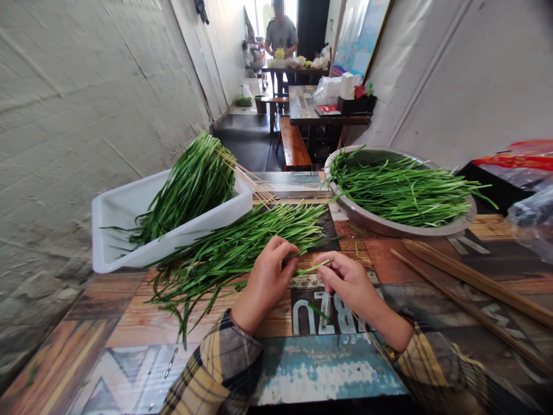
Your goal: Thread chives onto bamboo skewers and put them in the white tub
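Over the table's middle, my left hand [270,282] is closed, with garlic chives pinched between thumb and fingers. A pale stem end [315,267] reaches across to the fingertips of my right hand [349,282]. That hand is closed too, and a thin bamboo skewer [372,340] runs from it toward my right forearm; its tip is hidden by the fingers. Just behind my left hand lies a loose pile of garlic chives [242,239]. Skewered chives [190,184] are heaped in a white plastic tray [129,253] at the left, their sticks pointing right.
A metal basin [367,222] of loose chives [406,190] stands at the back right. Bare bamboo skewers [475,282] lie on the right side of the patterned table [328,374]. Farther off are a bench [294,143], another table [302,118] and a person [281,36] standing.
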Available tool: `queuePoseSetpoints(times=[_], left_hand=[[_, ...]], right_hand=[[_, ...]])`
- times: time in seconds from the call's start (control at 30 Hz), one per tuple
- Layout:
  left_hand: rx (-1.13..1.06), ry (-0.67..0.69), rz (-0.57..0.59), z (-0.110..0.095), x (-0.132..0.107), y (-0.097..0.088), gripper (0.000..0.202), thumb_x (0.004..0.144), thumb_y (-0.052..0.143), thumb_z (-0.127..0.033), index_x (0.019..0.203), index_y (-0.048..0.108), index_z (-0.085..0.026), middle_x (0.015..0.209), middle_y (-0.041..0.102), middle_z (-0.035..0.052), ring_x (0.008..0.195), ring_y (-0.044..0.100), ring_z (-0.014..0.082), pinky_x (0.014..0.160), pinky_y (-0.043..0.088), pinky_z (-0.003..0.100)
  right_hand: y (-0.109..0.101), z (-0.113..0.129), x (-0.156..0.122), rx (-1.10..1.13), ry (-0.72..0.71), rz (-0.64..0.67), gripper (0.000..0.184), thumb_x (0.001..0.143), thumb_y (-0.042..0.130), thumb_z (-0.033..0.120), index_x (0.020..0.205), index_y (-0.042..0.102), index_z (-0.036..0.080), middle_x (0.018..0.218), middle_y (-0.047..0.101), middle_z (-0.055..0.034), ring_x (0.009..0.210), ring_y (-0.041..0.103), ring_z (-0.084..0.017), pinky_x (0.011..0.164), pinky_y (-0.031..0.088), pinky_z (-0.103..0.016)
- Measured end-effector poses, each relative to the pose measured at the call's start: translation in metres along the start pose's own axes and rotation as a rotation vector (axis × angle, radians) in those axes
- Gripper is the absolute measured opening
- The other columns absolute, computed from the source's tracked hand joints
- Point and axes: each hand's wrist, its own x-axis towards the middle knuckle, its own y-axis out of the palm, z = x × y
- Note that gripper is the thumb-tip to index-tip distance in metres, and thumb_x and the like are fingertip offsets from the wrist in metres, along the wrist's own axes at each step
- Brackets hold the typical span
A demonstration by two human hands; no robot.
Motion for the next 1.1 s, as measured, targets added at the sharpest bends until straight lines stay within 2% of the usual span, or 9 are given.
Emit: queuePoseSetpoints(times=[0.17,0.27,0.37,0.47,0.53,0.7,0.83,0.97,1.1], left_hand=[[-0.045,-0.054,-0.035,-0.0044,0.0019,-0.0006,0.021,0.075,0.060,-0.005,0.089,0.052,-0.018,0.091,0.048,0.0005,0.073,0.050,0.0115,0.066,0.043,0.025],[-0.069,-0.040,-0.008,-0.0053,0.0024,-0.0004,0.018,0.074,0.061,-0.005,0.082,0.053,-0.018,0.087,0.048,0.0006,0.074,0.050,0.0126,0.064,0.042,0.024],[-0.085,-0.025,0.017,-0.0054,0.0026,-0.0002,0.015,0.074,0.061,-0.005,0.080,0.055,-0.018,0.086,0.050,0.0014,0.077,0.050,0.0137,0.064,0.042,0.024],[-0.107,-0.014,0.031,-0.0052,0.0025,0.0001,0.017,0.074,0.062,-0.005,0.084,0.059,-0.018,0.089,0.052,0.0023,0.081,0.052,0.0143,0.066,0.044,0.024],[-0.129,-0.013,0.046,-0.0051,0.0024,0.0005,0.016,0.074,0.062,-0.005,0.085,0.060,-0.018,0.090,0.053,0.0026,0.081,0.052,0.0140,0.066,0.044,0.024],[-0.189,-0.015,0.068,-0.0045,0.0028,0.0015,0.005,0.078,0.063,-0.012,0.079,0.062,-0.017,0.085,0.053,0.0021,0.074,0.051,0.0122,0.062,0.042,0.022],[-0.205,-0.046,0.069,-0.0056,0.0031,0.0001,0.009,0.081,0.060,-0.015,0.072,0.060,-0.016,0.076,0.056,0.0010,0.071,0.051,0.0124,0.063,0.042,0.022],[-0.287,-0.138,0.095,-0.0082,0.0026,-0.0009,0.009,0.083,0.056,-0.018,0.076,0.060,-0.015,0.069,0.057,-0.0014,0.064,0.050,0.0110,0.060,0.039,0.021],[-0.374,-0.203,0.116,-0.0084,0.0027,-0.0006,0.008,0.082,0.056,-0.020,0.080,0.061,-0.014,0.071,0.057,-0.0005,0.065,0.050,0.0111,0.061,0.040,0.022]], right_hand=[[-0.0014,-0.0010,-0.0002,-0.074,-0.063,-0.018,0.014,0.086,0.055,0.030,0.093,0.061,0.019,0.068,0.062,0.0016,0.056,0.061,-0.012,0.055,0.049,-0.025],[-0.0033,-0.0033,0.0008,-0.097,-0.154,-0.034,0.013,0.087,0.055,0.028,0.092,0.063,0.020,0.093,0.067,-0.0056,0.079,0.066,-0.016,0.067,0.053,-0.028],[-0.0053,-0.0036,0.0019,-0.130,-0.221,-0.051,0.012,0.086,0.056,0.027,0.090,0.065,0.020,0.119,0.062,-0.0099,0.104,0.062,-0.020,0.079,0.053,-0.031],[-0.0062,-0.0017,0.0023,-0.135,-0.215,-0.055,0.012,0.086,0.056,0.026,0.090,0.066,0.021,0.131,0.057,-0.0106,0.113,0.059,-0.021,0.083,0.053,-0.032],[-0.0061,-0.0002,0.0022,-0.107,-0.212,-0.034,0.012,0.087,0.056,0.026,0.090,0.066,0.021,0.127,0.060,-0.0104,0.112,0.060,-0.021,0.084,0.053,-0.032],[-0.0061,0.0002,0.0009,-0.086,-0.188,-0.005,0.013,0.088,0.055,0.026,0.091,0.066,0.020,0.101,0.071,-0.0071,0.093,0.066,-0.019,0.082,0.054,-0.034],[-0.0066,-0.0010,-0.0002,-0.054,-0.128,-0.016,0.015,0.088,0.056,0.030,0.093,0.066,0.019,0.100,0.071,-0.0066,0.089,0.067,-0.019,0.071,0.055,-0.030],[-0.0054,-0.0010,-0.0005,-0.014,-0.120,0.000,0.016,0.088,0.057,0.031,0.096,0.067,0.020,0.099,0.071,-0.0058,0.089,0.067,-0.018,0.076,0.055,-0.030],[-0.0040,-0.0015,-0.0006,0.042,-0.097,0.005,0.017,0.088,0.058,0.032,0.097,0.066,0.020,0.098,0.071,-0.0050,0.087,0.067,-0.017,0.079,0.054,-0.031]])
